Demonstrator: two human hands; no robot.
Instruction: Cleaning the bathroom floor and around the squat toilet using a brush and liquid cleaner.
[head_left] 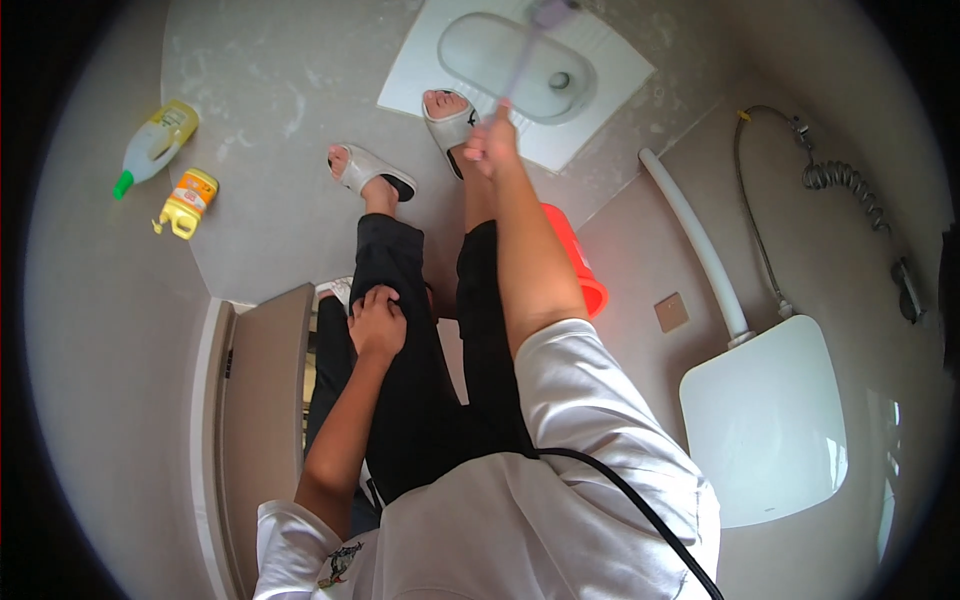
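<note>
My right hand [492,140] is wrapped round the handle of a long purple brush [525,62], my arm stretched out in front of me. The brush head, smeared by motion, is over the far edge of the white squat toilet [600,135], at the top of the picture. My left hand [378,322] rests on my trouser leg near the knee, fingers apart, holding nothing.
A pale bottle with a green cap [150,148] and a yellow bottle [187,203] are at the left. A red bucket [590,285] stands right of my forearm. The wall bears a white cistern [765,425], a white pipe [695,240] and a coiled hose [840,178]. A door [262,400] is behind left.
</note>
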